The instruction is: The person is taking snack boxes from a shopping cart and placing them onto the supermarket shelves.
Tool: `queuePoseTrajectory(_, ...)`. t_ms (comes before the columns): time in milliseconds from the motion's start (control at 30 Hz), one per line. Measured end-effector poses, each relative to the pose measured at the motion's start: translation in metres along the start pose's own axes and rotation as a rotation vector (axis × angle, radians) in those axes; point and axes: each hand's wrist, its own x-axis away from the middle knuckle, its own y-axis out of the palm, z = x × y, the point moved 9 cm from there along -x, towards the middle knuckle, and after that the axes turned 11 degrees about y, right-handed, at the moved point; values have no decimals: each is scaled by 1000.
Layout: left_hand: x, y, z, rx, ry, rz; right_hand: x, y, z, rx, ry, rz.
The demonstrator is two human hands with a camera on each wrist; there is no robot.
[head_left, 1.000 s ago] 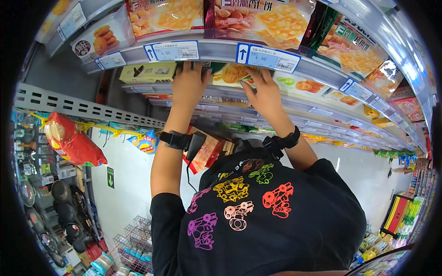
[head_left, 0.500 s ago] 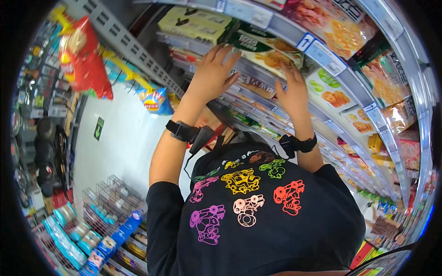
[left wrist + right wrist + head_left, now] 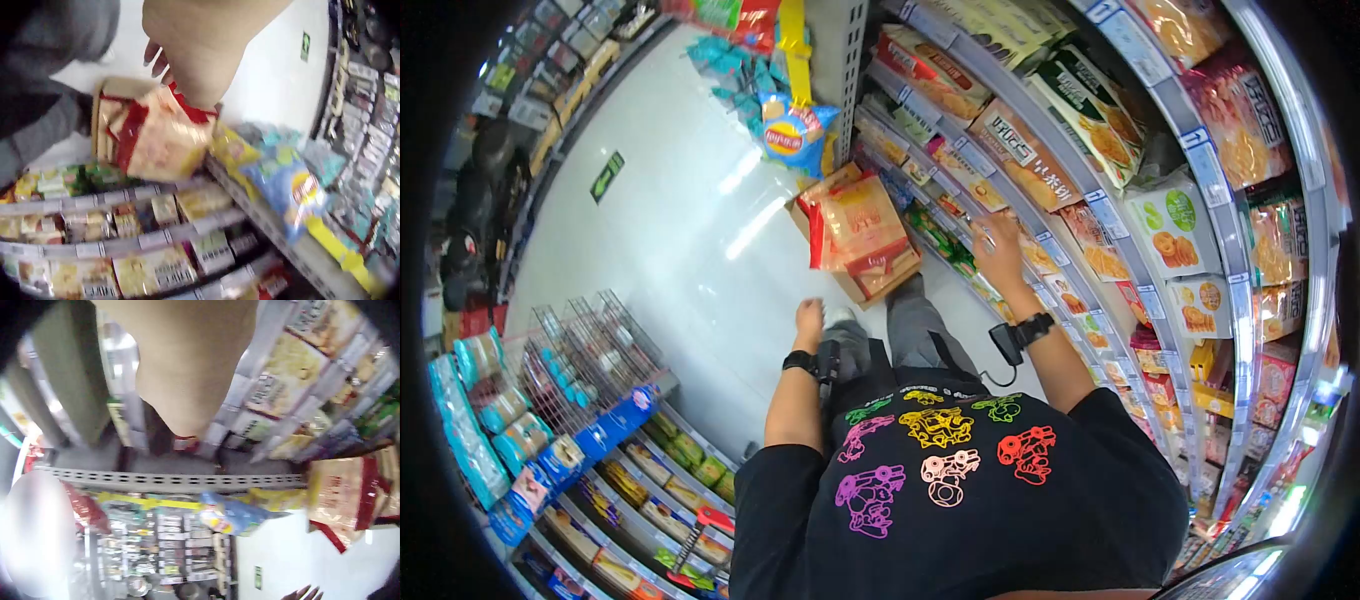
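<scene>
My left hand (image 3: 809, 320) hangs above the floor in front of my legs, its fingers loosely bent with nothing in them. Beyond it, by my feet, stands a cardboard box (image 3: 887, 284) with red and cream snack packets (image 3: 862, 225) piled in it. In the left wrist view the left hand (image 3: 194, 65) overlaps the packets. My right hand (image 3: 999, 252) hovers in front of the lower shelves, its fingers relaxed and holding nothing. Biscuit packs (image 3: 1025, 152) are close beyond it. The right wrist view hides most of that hand's fingers.
A green biscuit pack (image 3: 1088, 113) lies on a higher shelf among other packs. Blue (image 3: 793, 135) and red chip bags hang on a yellow strip at the shelf end. Wire baskets (image 3: 585, 350) and another stocked shelf stand at the left.
Both hands have come away from the green biscuit pack on the shelf and dropped lower, the left toward the box. The head view has turned down toward the floor.
</scene>
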Motion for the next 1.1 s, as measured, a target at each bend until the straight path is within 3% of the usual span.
queuePoseTrajectory(67, -21, -33, -113, -794, 311, -234, 44, 65, 59, -176, 207, -287)
queuePoseTrajectory(167, 39, -47, -135, -872, 247, -335, 123, 129, 127, 47, 251, -721)
queuePoseTrajectory(200, 55, -55, -131, -588, 35, -243, 146, 139, 142, 193, 248, -893)
queuePoseTrajectory(267, 100, -40, -114, 1, -363, -57, 166, 141, 169, 218, 245, -912)
queuePoseTrajectory(367, 99, -23, -86, 38, -69, 14, 168, 159, 192, 186, 246, -1059)
queuePoseTrajectory(400, 106, -16, -75, 90, -61, 66, 162, 162, 192, 169, 242, -1129)
queuePoseTrajectory(500, 127, 9, -52, 209, -5, 188, 129, 165, 193, -30, 494, -1068)
queuePoseTrajectory(533, 135, 20, -56, 217, 25, 198, 110, 172, 183, 84, 262, -996)
queuePoseTrajectory(567, 145, 30, -65, 220, 51, 203, 102, 175, 175, 85, 236, -1015)
queuePoseTrajectory(700, 192, 81, -109, 153, 9, 6, 89, 176, 137, 15, 132, -982)
queuePoseTrajectory(767, 233, 85, -125, 175, -127, 72, 98, 191, 129, 27, 104, -1013)
queuePoseTrajectory(800, 254, 83, -133, 193, -201, 113, 109, 198, 129, 111, 174, -1132)
queuePoseTrajectory(900, 298, 60, -173, 269, -157, 293, 146, 235, 138, 324, 110, -1333)
queuePoseTrajectory(967, 329, 47, -200, 363, -151, 454, 170, 290, 159, 286, 46, -1441)
queuePoseTrajectory(1033, 367, 36, -222, 471, -138, 618, 185, 290, 114, 275, -19, -1451)
queuePoseTrajectory(1100, 406, 30, -227, 491, -179, 626, 214, 358, 120, 165, 24, -1645)
